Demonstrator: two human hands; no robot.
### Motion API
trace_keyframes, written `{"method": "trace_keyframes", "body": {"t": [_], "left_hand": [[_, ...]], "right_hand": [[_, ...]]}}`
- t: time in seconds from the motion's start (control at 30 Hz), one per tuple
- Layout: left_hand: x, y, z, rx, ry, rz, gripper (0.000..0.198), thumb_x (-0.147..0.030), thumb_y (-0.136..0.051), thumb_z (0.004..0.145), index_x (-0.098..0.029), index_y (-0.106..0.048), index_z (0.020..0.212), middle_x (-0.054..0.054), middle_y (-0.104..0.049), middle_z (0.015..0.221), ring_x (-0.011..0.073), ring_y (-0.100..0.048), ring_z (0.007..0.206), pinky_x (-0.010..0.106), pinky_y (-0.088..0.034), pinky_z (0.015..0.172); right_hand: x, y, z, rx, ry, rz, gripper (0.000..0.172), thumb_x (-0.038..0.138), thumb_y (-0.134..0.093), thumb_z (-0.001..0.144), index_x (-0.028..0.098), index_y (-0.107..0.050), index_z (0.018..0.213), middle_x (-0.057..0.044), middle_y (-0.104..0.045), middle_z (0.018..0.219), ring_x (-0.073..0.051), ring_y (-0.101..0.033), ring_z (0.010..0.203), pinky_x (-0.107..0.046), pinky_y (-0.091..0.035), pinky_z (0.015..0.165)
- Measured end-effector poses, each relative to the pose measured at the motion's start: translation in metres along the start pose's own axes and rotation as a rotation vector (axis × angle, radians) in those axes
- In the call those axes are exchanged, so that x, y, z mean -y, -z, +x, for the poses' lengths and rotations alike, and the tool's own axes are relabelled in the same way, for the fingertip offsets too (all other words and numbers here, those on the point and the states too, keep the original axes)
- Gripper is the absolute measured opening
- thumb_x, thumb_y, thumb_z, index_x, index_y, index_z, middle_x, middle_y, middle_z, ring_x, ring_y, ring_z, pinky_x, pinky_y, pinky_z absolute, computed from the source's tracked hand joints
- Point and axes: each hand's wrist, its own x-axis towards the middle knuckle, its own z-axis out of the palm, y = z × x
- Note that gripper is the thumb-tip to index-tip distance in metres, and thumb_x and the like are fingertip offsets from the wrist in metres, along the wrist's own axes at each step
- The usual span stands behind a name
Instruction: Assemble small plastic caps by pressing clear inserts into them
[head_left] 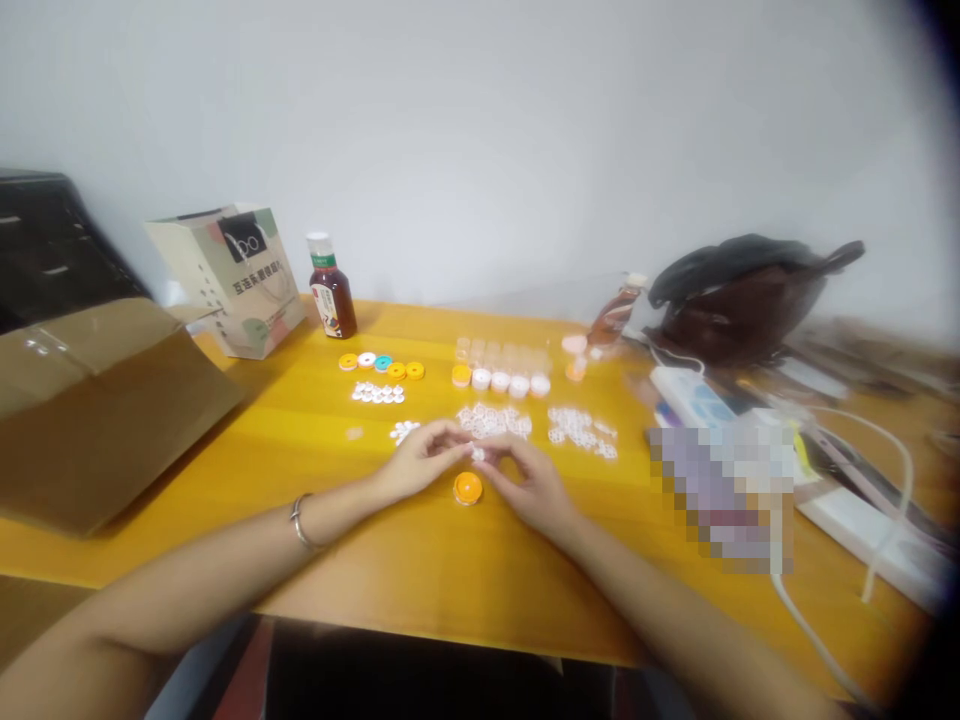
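Both hands meet over the middle of the table, pinching one small white piece (478, 454) between the fingertips; its exact kind is too blurred to tell. My left hand (426, 462) closes on it from the left, my right hand (529, 480) from the right. Just below the fingers lies a round orange cap-like part (468, 488). Small white pieces (405, 431) sit beside my left hand. Beyond the fingers are a pile of clear-white flower-shaped pieces (495, 421) and a second pile of small white rings (581, 430).
Farther back are a row of white and orange round caps (501, 381), clear cups (502, 356), coloured discs (382, 364) and white pieces (378, 392). A bottle (331, 290), paper bag (244, 280) and cardboard box (105, 410) stand left. Right are a dark bag (742, 300), power strip (691, 400) and cables.
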Motion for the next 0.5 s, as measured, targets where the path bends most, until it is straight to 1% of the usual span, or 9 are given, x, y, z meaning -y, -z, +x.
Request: {"method": "trace_keyframes", "body": {"t": [0.1, 0.23, 0.33, 0.5], "left_hand": [[-0.0024, 0.0017, 0.0007, 0.043, -0.005, 0.108, 0.019, -0.031, -0.053, 0.084, -0.013, -0.058, 0.079, 0.002, -0.061, 0.076, 0.0128, -0.056, 0.073, 0.025, -0.045, 0.071], [-0.0039, 0.0023, 0.0011, 0.086, -0.005, 0.171, 0.023, -0.032, -0.05, 0.086, -0.013, -0.057, 0.075, 0.001, -0.058, 0.07, 0.0121, -0.053, 0.069, 0.023, -0.043, 0.066], [-0.0032, 0.0018, 0.001, 0.097, 0.001, 0.181, 0.025, -0.033, -0.05, 0.085, -0.013, -0.056, 0.073, 0.001, -0.057, 0.068, 0.0114, -0.052, 0.066, 0.021, -0.041, 0.064], [-0.0026, 0.001, 0.0006, 0.101, 0.04, 0.128, 0.027, -0.037, -0.051, 0.084, -0.012, -0.056, 0.073, 0.001, -0.057, 0.068, 0.0112, -0.052, 0.064, 0.022, -0.041, 0.064]], "right_hand": [[0.0012, -0.0003, -0.0007, 0.018, -0.024, 0.016, 0.014, 0.03, -0.057, 0.082, 0.023, -0.06, 0.094, -0.003, -0.064, 0.08, -0.015, -0.058, 0.071, -0.032, -0.048, 0.07], [0.0019, -0.0023, -0.0011, 0.037, -0.063, 0.063, 0.016, 0.033, -0.058, 0.08, 0.023, -0.061, 0.092, -0.003, -0.064, 0.079, -0.015, -0.058, 0.071, -0.032, -0.049, 0.069], [0.0013, -0.004, -0.001, 0.03, -0.099, 0.122, 0.016, 0.033, -0.059, 0.08, 0.022, -0.061, 0.091, -0.002, -0.063, 0.078, -0.014, -0.058, 0.07, -0.03, -0.049, 0.068], [-0.0022, -0.0055, -0.0012, -0.031, -0.217, 0.237, 0.016, 0.036, -0.053, 0.083, 0.021, -0.056, 0.088, -0.001, -0.062, 0.077, -0.014, -0.059, 0.071, -0.029, -0.049, 0.068]]}}
